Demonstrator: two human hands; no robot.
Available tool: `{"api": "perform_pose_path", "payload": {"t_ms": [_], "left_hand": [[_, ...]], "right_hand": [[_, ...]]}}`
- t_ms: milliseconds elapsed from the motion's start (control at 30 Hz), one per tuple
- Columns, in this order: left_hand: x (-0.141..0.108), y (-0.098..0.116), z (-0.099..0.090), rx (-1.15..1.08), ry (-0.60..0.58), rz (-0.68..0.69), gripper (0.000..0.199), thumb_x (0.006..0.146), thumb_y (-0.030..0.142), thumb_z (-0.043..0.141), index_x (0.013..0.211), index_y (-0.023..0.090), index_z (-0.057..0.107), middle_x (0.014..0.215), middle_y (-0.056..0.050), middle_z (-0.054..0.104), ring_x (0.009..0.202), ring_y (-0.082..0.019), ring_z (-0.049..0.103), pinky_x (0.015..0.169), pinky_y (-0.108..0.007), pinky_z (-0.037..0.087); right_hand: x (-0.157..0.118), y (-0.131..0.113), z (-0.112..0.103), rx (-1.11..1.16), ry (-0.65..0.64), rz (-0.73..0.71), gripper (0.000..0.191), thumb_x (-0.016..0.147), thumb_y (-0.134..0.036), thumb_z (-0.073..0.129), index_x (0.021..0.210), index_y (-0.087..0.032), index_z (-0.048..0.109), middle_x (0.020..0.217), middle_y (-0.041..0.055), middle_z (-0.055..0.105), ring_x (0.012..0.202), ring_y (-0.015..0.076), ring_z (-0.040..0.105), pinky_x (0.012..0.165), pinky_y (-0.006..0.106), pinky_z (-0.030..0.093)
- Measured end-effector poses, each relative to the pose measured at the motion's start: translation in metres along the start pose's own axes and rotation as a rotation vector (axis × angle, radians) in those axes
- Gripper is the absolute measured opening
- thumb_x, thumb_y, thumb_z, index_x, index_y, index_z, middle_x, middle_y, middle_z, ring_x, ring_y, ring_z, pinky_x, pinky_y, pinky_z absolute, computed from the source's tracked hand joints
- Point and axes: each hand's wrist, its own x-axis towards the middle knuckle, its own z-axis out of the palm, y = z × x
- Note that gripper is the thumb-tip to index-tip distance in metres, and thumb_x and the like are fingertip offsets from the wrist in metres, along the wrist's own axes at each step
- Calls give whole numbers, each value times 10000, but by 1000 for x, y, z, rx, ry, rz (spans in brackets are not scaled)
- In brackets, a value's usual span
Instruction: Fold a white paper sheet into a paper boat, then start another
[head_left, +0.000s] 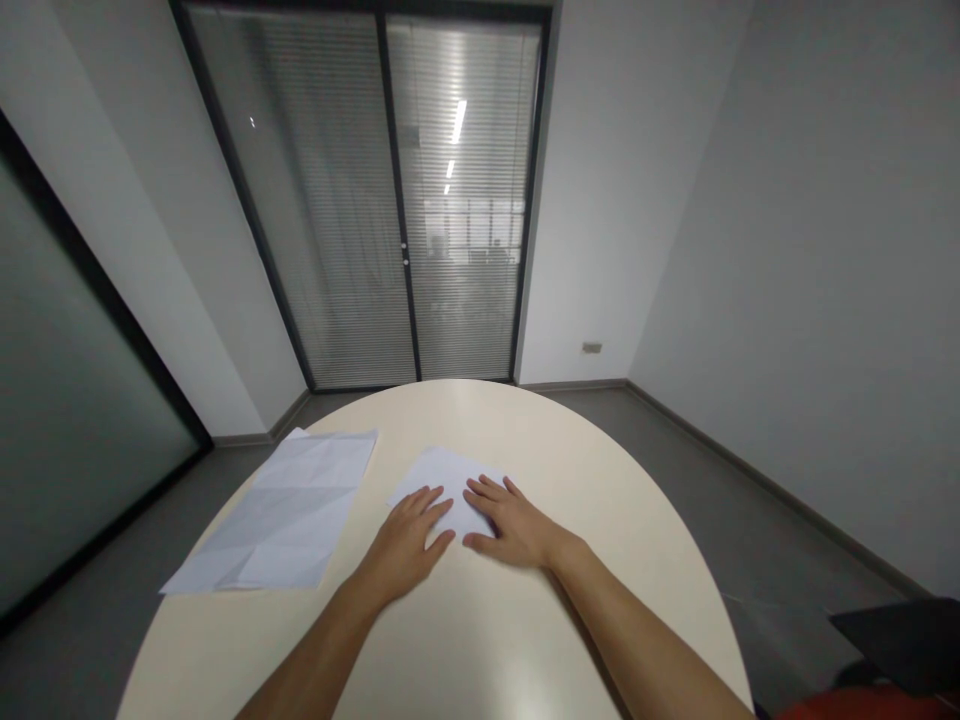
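Note:
A small white sheet of paper [442, 465], which looks folded, lies flat near the middle of the round table. My left hand [407, 540] rests on its left part with the fingers stretched and apart. On its right part lies my right hand [517, 525], palm down and fingers spread. Both thumbs point toward each other across a narrow gap. The hands cover the left and right edges of the paper, so its full outline is hidden.
Larger creased white sheets [292, 520] lie at the table's left edge. The round cream table [600, 600] has a curved rim all around. Beyond it are a glass door with blinds [465, 300] and grey walls. A dark object [907, 640] stands at the lower right.

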Motion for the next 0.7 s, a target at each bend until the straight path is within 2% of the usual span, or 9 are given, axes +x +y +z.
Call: {"api": "perform_pose_path", "payload": {"t_ms": [133,200,300,433,567,700], "left_hand": [[0,0,1,30,-11,-25,456,968,378,554,1404,248,590,1520,-81,524,1436,-295,436,1197,-512,349],[-1,1,1,26,-19,-26,464,964,377,561,1408,243,587,1523,-85,520,1442,-299,428,1198,-520,341],[-1,1,0,-1,-18,-26,459,943,382,596,1378,239,609,1511,-90,533,1442,-305,427,1196,-533,337],[2,2,-2,-57,-3,-59,340,944,365,599,1235,217,697,1442,-95,601,1419,-295,462,1191,-517,351],[3,2,-3,-119,-13,-81,261,949,339,594,1137,230,740,1415,-83,625,1419,-300,463,1186,-539,344],[1,1,-6,-154,-59,-59,246,929,346,632,1118,258,763,1428,-70,616,1438,-329,433,1193,-601,288]], "right_hand": [[0,0,-1,4,-19,-21,969,821,-703,619,1581,-175,330,1642,176,251,1537,347,192,1235,577,87],[-1,-1,-3,1,-18,-35,975,794,-704,650,1566,-180,367,1633,175,277,1532,348,211,1234,578,96],[-1,-2,-6,-7,6,-75,850,799,-640,681,1498,-196,493,1590,159,383,1496,347,312,1229,566,156],[-1,-2,-9,17,43,-123,681,824,-584,681,1366,-174,644,1498,147,521,1423,318,446,1203,454,294],[-4,0,-13,39,71,-113,598,821,-592,684,1257,-184,724,1408,127,618,1333,301,549,1136,395,395],[-7,3,-19,56,50,-103,493,768,-565,748,1104,-207,792,1312,114,688,1200,293,640,1045,360,460]]}}
